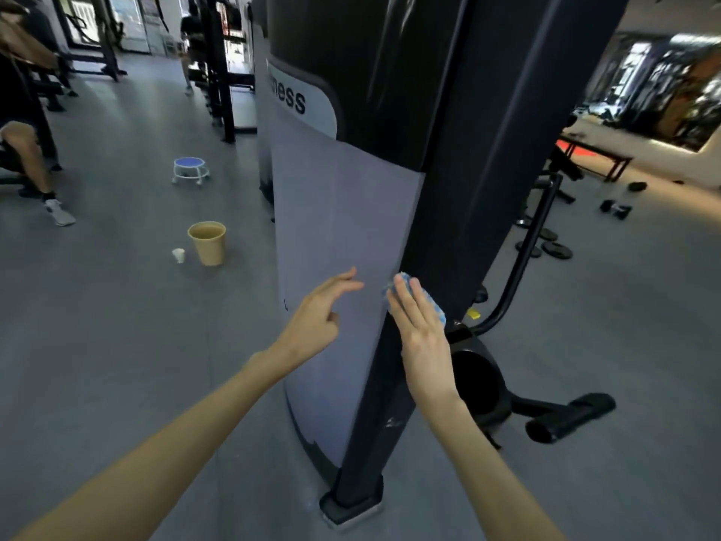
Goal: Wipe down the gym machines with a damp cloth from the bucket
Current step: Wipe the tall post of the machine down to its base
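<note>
Flat and straight-fingered, my right grip (423, 329) presses a blue cloth (437, 309) against the gym machine (390, 72), right on the seam where its pale grey panel (331, 212) meets the dark upright post (448, 212). The cloth shows only as a blue fringe along the far side of the fingers (405, 306); the rest lies hidden beneath the palm. My left grip (312, 318) hovers before the same grey panel, open and carrying nothing, forefinger and thumb stretched forward, the other fingers loosely bent. Whether its fingertips touch the panel I cannot tell. Dark lettering ending in "ness" (288, 99) runs across the panel's upper part.

On the grey floor (117, 345), to the left of the machine and well apart from both grips, stands the tan bucket (207, 243), upright, with a small white cup (178, 255) just beside it. Farther back sits a low stool (189, 169) with a blue seat and white frame. At the left edge, a seated person's bare leg and white shoe (58, 212) enter view. To the right of the post, black weight plates (554, 247) lie on the floor, and a black padded bar (569, 417) juts out low behind my right forearm.
</note>
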`<state>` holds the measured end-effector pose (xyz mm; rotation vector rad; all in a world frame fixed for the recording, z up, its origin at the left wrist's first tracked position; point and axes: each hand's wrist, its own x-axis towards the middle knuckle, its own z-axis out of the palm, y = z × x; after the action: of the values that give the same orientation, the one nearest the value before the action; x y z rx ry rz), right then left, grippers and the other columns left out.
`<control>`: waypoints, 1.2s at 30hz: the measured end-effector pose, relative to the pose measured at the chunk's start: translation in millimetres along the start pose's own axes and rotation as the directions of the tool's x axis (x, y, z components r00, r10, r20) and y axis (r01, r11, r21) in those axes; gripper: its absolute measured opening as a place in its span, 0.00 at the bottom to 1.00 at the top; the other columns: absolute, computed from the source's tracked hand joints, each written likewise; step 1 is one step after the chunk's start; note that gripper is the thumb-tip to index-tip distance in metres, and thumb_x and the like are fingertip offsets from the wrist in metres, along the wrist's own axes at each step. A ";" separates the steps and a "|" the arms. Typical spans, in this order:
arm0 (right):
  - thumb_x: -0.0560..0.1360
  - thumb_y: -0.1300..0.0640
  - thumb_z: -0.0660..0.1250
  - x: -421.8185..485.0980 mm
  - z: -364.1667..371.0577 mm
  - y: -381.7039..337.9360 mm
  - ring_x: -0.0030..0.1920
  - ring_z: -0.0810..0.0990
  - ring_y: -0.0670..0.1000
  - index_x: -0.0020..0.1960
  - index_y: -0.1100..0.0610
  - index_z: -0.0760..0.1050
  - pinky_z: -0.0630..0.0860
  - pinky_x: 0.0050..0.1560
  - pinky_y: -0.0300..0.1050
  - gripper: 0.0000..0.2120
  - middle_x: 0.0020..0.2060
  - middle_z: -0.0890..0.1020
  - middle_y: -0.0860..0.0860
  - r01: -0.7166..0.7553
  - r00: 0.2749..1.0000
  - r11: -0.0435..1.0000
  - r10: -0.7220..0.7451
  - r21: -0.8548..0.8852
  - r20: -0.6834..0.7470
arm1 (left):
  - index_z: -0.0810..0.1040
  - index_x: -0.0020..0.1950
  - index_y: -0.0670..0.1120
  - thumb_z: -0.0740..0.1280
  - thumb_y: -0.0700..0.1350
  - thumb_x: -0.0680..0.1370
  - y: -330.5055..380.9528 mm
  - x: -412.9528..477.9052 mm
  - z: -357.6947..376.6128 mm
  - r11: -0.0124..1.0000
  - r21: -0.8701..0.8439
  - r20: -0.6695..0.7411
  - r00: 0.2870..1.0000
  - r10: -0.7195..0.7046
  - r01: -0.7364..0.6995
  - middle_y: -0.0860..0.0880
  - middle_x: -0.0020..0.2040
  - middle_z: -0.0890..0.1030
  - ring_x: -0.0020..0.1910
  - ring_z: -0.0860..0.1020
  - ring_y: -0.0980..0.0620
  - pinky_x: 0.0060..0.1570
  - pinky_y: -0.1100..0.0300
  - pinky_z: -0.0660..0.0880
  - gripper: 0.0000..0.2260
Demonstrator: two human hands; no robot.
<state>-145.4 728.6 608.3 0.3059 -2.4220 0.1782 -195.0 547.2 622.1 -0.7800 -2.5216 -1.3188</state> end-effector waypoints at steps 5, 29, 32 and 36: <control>0.61 0.87 0.60 -18.0 27.1 -15.3 0.77 0.55 0.54 0.75 0.63 0.62 0.48 0.76 0.41 0.45 0.76 0.61 0.54 -0.138 0.990 0.988 0.136 0.069 0.034 | 0.73 0.67 0.47 0.55 0.23 0.69 -26.9 -25.6 4.5 0.997 -0.036 0.017 0.998 -0.061 0.061 0.56 0.72 0.65 0.70 0.63 0.61 0.63 0.78 0.58 0.32; 0.77 0.70 0.54 -79.8 150.3 4.0 0.75 0.61 0.54 0.74 0.62 0.64 0.64 0.72 0.45 0.25 0.74 0.64 0.55 -0.025 0.949 0.964 -0.060 -0.264 -0.311 | 0.55 0.77 0.39 0.62 0.41 0.75 -154.4 -65.7 190.1 0.960 0.245 -0.233 0.952 0.197 -0.138 0.44 0.78 0.54 0.76 0.55 0.51 0.72 0.57 0.56 0.31; 0.78 0.66 0.53 -77.5 158.0 8.2 0.74 0.63 0.56 0.73 0.63 0.66 0.65 0.71 0.47 0.23 0.74 0.66 0.56 -0.030 0.914 0.943 -0.108 -0.331 -0.391 | 0.47 0.78 0.41 0.62 0.55 0.75 -158.7 -58.1 202.5 0.916 0.332 -0.222 0.925 0.308 -0.225 0.41 0.78 0.47 0.77 0.48 0.48 0.74 0.53 0.51 0.38; 0.76 0.62 0.51 -71.9 156.7 12.2 0.67 0.73 0.61 0.65 0.64 0.75 0.75 0.60 0.52 0.22 0.67 0.75 0.56 0.018 0.878 0.913 -0.209 -0.407 -0.431 | 0.38 0.77 0.41 0.54 0.68 0.72 -152.8 -42.1 222.5 0.867 0.457 -0.232 0.915 0.330 -0.197 0.42 0.77 0.37 0.76 0.35 0.48 0.76 0.49 0.45 0.47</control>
<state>-192.0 720.3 442.1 0.1946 -1.8923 -0.2645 -224.9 640.4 367.0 -0.7282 -2.2327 -0.6942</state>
